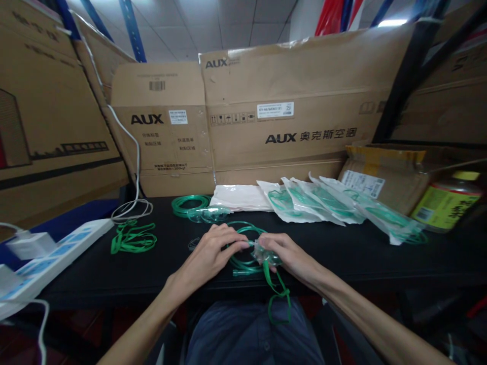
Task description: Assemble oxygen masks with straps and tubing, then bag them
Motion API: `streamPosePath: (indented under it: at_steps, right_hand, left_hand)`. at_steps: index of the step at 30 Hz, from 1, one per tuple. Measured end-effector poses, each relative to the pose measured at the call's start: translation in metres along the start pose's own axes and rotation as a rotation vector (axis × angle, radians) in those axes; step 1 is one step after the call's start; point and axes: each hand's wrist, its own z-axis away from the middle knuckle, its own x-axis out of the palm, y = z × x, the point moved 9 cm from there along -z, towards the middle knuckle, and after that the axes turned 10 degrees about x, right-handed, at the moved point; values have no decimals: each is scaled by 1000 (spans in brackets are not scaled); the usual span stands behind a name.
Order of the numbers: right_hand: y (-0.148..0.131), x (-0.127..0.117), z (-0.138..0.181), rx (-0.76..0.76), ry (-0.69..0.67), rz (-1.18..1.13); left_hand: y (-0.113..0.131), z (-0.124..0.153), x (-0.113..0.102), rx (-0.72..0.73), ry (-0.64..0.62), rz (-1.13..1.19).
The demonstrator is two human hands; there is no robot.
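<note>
clear mask (pixel 271 257) between both hands (pixel 216 248), green strap (pixel 286 292) beneath

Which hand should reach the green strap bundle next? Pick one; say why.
Probably the left hand: it lies nearer the green strap bundle, though its fingers are beside the clear mask. The right hand, gripping that mask, is farther away.

I make out a clear plastic mask (pixel 267 256), partly hidden, near the front edge of the desk (pixel 171 266), its thin green strap (pixel 280 292) dangling in a loose loop past that edge. Just beside it, translucent green tubing (pixel 243 265) lies coiled; I can't tell whether it joins the mask.
</note>
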Motion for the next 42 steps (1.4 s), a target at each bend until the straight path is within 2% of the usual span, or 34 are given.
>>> streamPosePath:
  at_steps: [4,12,18,23,27,34,37,42]
  right_hand:
    - [-4,-1,2,-10,27,35]
    - [1,-3,2,25,50,-8]
    - [-4,-4,5,-16,68,82]
    - [-7,8,7,-36,36,262]
    - [-6,11,4,-29,18,217]
    - [-5,7,3,-43,54,181]
    - [-6,7,4,-42,57,210]
    - [-7,5,4,-42,50,167]
  left_hand:
    - [0,-3,2,-2,-31,11]
    - [10,-5,3,73,55,-116]
    - [12,-6,12,119,-38,-151]
    - [10,-18,19,68,-169,-94]
    - [-2,-25,17,-81,-255,80]
    - [-23,-6,13,-265,-438,329]
    - [-21,-3,10,-245,-414,346]
    - [-8,-7,4,-148,-244,161]
